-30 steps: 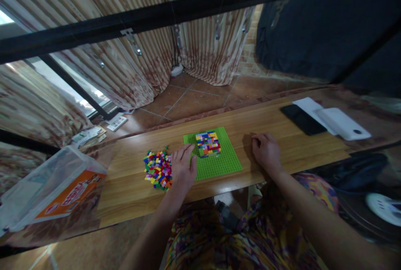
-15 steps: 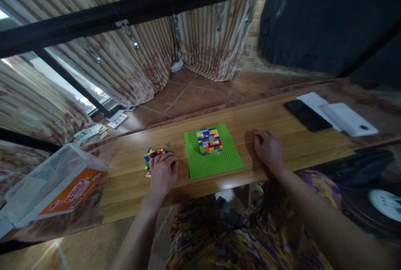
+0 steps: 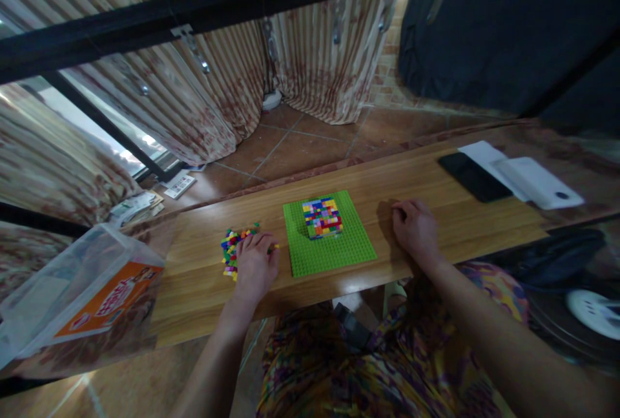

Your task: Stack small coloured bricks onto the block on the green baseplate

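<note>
My left hand [image 3: 258,264] is over the right side of a loose pile of small coloured toy bricks [image 3: 229,255] and covers part of it. Its fingers are bent and closed, with a tiny yellow and green toy brick [image 3: 276,247] showing at the thumb and fingertips. To the right of that hand lies a green studded baseplate [image 3: 334,256]. On its upper half stands a multicoloured block [image 3: 323,218] built of bricks, with a pale lower edge. My right hand [image 3: 414,229] rests on the wood right of the baseplate, fingers curled in, nothing visible in them.
The wooden table [image 3: 194,302] runs across the view. A clear plastic bin [image 3: 97,276] with an orange label stands at its left end. A black tablet-like slab [image 3: 475,177] and white flat objects [image 3: 537,182] lie at the right. Curtains and a dark rail are beyond.
My left hand has shifted slightly right, uncovering more of the pile's left side, and a yellow bit now shows at its fingertips. My right hand stays put.
</note>
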Available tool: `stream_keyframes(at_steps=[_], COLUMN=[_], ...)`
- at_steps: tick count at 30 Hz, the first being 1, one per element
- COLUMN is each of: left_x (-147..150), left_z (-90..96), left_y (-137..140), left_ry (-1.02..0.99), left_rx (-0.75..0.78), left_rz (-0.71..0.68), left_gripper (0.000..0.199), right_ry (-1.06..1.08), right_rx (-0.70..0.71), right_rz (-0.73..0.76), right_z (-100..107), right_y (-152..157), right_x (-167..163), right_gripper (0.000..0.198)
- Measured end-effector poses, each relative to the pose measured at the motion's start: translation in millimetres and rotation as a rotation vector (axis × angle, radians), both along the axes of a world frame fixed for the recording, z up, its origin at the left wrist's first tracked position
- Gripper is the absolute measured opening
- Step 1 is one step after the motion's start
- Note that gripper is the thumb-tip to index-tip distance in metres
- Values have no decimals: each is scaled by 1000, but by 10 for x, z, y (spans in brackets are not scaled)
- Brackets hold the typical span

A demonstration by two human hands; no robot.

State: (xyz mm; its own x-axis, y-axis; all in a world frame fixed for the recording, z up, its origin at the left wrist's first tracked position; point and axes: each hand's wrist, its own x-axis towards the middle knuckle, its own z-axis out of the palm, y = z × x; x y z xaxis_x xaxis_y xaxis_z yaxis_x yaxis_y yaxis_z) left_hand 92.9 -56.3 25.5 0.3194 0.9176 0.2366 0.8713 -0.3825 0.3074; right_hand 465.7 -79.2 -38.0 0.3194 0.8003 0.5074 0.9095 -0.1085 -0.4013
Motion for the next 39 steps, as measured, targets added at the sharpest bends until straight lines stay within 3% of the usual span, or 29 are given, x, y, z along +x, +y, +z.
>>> stream_keyframes(at_steps=[5,12,20,27,39], left_x=[238,621,816,867,861], left_z=[21,91,7,42,-56], left_y=[58,109,181,210,28], left_ry=[-295,-431,-394,-353,-263], left_rx=[-73,-109,-37,-31,112], left_rz=[-26,-84,-105,-65,-39], left_gripper=[8,9,11,9,18], right_ry=[-9,-9,-9,2,13], right_rx=[1,6,0,-8,-19], right_rz=[-5,8,-5,-6,11], right_z=[-1,20,9,30,37], right_y=[1,-3,2,1,-7], right_x=[2,-8,-1,-15,-15], right_gripper=[23,22,22,23,23])
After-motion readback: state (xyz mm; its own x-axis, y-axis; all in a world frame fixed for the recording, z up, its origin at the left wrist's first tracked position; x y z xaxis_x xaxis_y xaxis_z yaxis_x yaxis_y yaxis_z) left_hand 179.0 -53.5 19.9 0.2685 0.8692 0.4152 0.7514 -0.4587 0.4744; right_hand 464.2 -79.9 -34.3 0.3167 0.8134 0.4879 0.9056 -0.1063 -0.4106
